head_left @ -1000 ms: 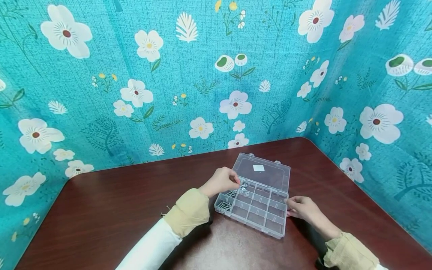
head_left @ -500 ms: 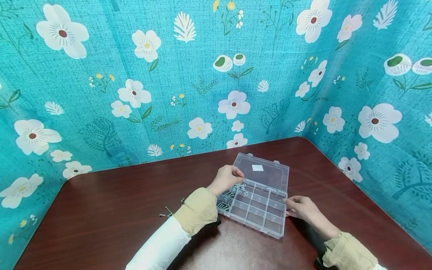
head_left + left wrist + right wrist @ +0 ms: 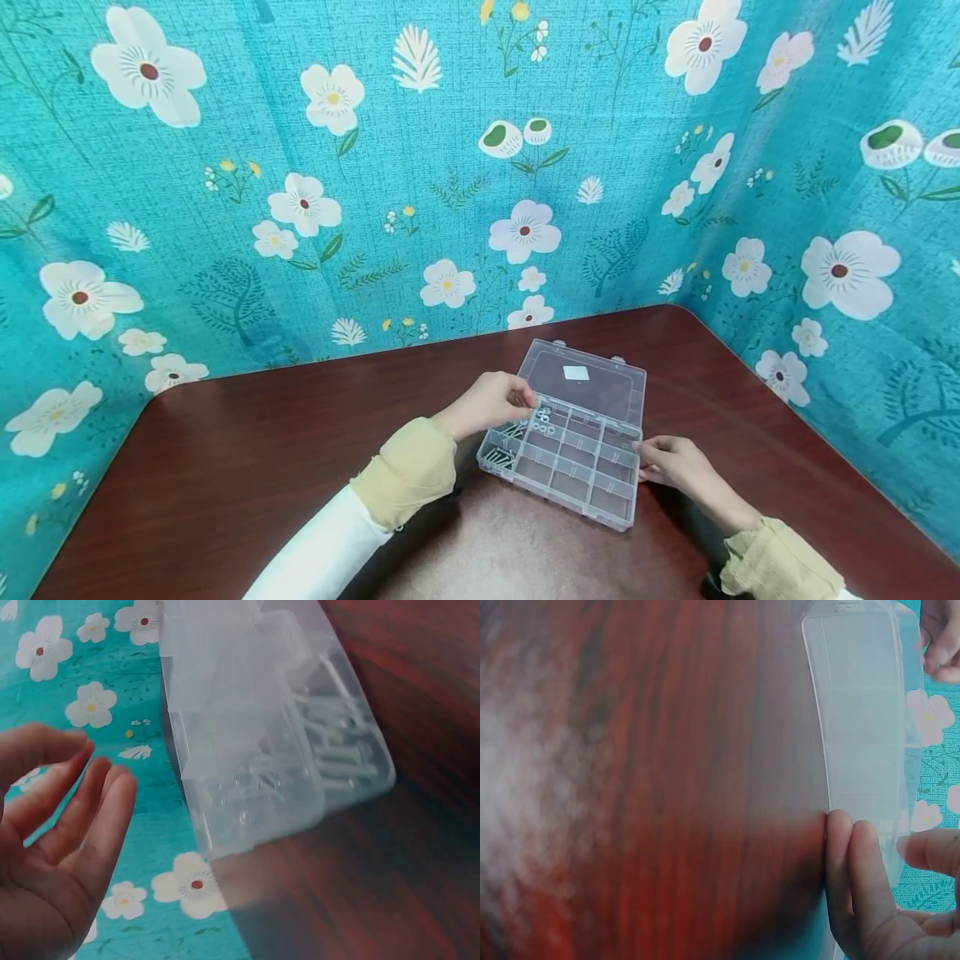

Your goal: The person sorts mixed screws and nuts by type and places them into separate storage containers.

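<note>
A clear plastic compartment box (image 3: pixel 557 461) lies on the table with its lid (image 3: pixel 607 392) folded back. Several screws (image 3: pixel 498 457) fill its near left compartment, and small nuts (image 3: pixel 543 430) lie in a far compartment one column over. Above the box's far left corner hovers my left hand (image 3: pixel 489 404), thumb and fingers loosely bent; nothing shows between them in the left wrist view. My right hand (image 3: pixel 678 465) grips the box's right side, fingers (image 3: pixel 870 870) along the outer wall and thumb across from them.
The dark red-brown table (image 3: pixel 225 483) spreads left and in front of the box. A teal flowered cloth (image 3: pixel 375 167) rises along the back and right edges. A white label (image 3: pixel 576 372) sticks to the lid.
My left hand moved right and farther over the box, then came back left. Loose screws on the table, seen half a second ago, are now behind my left arm. The right hand stays put.
</note>
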A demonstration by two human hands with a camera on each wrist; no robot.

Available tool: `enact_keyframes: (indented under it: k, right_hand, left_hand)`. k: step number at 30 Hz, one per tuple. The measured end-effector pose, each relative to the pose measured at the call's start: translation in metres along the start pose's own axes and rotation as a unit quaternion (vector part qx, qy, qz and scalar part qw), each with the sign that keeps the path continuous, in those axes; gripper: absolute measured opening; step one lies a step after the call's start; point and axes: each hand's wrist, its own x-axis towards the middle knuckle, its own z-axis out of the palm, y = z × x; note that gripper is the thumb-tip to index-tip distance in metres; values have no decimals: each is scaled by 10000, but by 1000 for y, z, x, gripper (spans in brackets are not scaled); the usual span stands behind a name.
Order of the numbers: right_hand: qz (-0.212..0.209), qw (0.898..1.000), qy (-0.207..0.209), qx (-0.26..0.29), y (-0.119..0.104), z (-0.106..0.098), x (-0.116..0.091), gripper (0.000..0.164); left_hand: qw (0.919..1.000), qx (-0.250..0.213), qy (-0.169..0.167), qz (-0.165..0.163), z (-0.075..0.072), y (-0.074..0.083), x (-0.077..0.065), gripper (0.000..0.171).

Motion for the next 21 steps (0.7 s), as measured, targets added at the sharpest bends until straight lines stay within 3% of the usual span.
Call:
enact_keyframes:
  k: [8,14,21]
  right_hand:
    - [-28,10000,-31,43,1,0,0,41]
    - [-23,10000,-40,-18,1,0,1,41]
    - [-5,10000,-20,-81,0,0,1,40]
  left_hand:
    - [9914,995,-561,637,-11,-1,-24,8]
    - [9755,1976,-501,828,-21,-4,-43,9]
    - [9632,2512,-415,862,-29,-8,-65,5]
